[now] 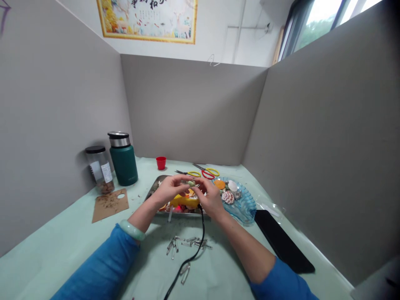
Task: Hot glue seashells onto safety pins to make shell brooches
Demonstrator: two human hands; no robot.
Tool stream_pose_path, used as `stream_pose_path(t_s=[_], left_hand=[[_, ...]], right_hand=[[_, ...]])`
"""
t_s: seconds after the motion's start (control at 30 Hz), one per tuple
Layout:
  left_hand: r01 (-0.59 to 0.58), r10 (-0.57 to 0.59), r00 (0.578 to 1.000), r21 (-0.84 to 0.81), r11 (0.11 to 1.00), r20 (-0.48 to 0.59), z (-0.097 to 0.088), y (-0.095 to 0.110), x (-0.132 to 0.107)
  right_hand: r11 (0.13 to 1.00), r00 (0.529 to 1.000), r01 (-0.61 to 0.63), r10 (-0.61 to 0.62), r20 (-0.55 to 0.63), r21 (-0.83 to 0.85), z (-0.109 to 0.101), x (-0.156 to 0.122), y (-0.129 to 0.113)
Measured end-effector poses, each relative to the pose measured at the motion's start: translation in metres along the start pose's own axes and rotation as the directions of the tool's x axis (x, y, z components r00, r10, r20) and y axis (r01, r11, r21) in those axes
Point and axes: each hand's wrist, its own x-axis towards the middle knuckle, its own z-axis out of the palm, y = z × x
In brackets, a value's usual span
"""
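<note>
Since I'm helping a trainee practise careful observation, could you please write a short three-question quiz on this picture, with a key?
1. True or false: as pictured, the black-lidded jar stands to the left of the teal bottle.
2. Which of these lie on the blue dish? A) scissors B) shells C) safety pins
3. Fill in the colour: the left hand and the right hand hold a small, pale ____ object between them.

Key: 1 true; 2 B; 3 green.
</note>
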Motion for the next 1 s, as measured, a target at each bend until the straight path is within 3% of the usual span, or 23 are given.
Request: stream_pose_path(t_s=[0.33, 0.57, 0.8, 1.0], left_hand=[[-0.093, 0.097, 0.995, 0.127, 0.988, -0.022, -0.0011, -0.0051, 0.0006], [-0.104, 0.104, 0.995, 0.111, 0.988, 0.005, -0.0038, -0.0068, 0.0014], [-0.086, 0.087, 0.996, 0.098, 0.991, -0.002, -0.0040, -0.0064, 0.0008], [-0.092, 0.095, 0.995, 0.071, 0.993, -0.034, -0.0020, -0.0050, 0.0010]], right_hand=[[0.999, 1.000, 0.002, -0.003, 0.007, 0.050, 0.0004, 0.0006, -0.0015], [0.995, 0.999, -0.026, 0.022, 0.040, 0.098, -0.0002, 0.0006, -0.0036], [0.959, 0.986, -0.164, 0.149, 0.079, 0.233, 0.0028, 0.0009, -0.0013], [0.840, 0.948, -0.319, 0.270, 0.171, 0.439, 0.0047, 0.0068, -0.0035]])
